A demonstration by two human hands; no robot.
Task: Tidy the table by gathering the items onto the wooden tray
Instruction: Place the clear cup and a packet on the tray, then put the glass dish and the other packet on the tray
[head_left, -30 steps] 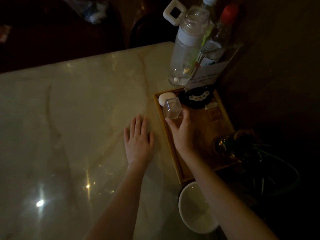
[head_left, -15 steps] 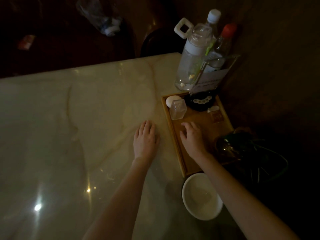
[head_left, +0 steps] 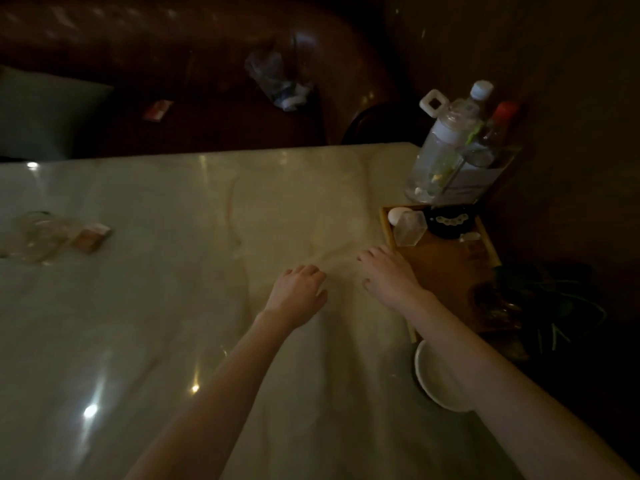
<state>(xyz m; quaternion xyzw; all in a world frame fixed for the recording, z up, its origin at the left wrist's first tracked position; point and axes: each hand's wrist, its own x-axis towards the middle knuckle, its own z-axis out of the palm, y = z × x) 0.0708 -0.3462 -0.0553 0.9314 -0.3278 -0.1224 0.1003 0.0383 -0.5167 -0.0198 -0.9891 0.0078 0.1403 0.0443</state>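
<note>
The wooden tray (head_left: 446, 265) lies at the table's right edge. On its far end stand a clear square container (head_left: 409, 229), a white round object (head_left: 399, 215) and a dark round item (head_left: 449, 222). My right hand (head_left: 389, 277) hovers over the tray's left rim, fingers spread and empty. Just left of it, my left hand (head_left: 298, 293) rests on the marble with its fingers curled and empty. Far left on the table lie a clear glass object (head_left: 34, 237) and a small tan box (head_left: 90, 236).
A white bowl (head_left: 438, 377) sits near the tray's near end, partly under my right forearm. Clear bottles (head_left: 446, 147) stand behind the tray. A dark plant (head_left: 540, 306) is at the right. A dark sofa (head_left: 173, 74) lies beyond the table.
My right hand let go of the clear container and drew back left to the tray's rim. My left hand curled its fingers. The view swung left, revealing the glass object and box.
</note>
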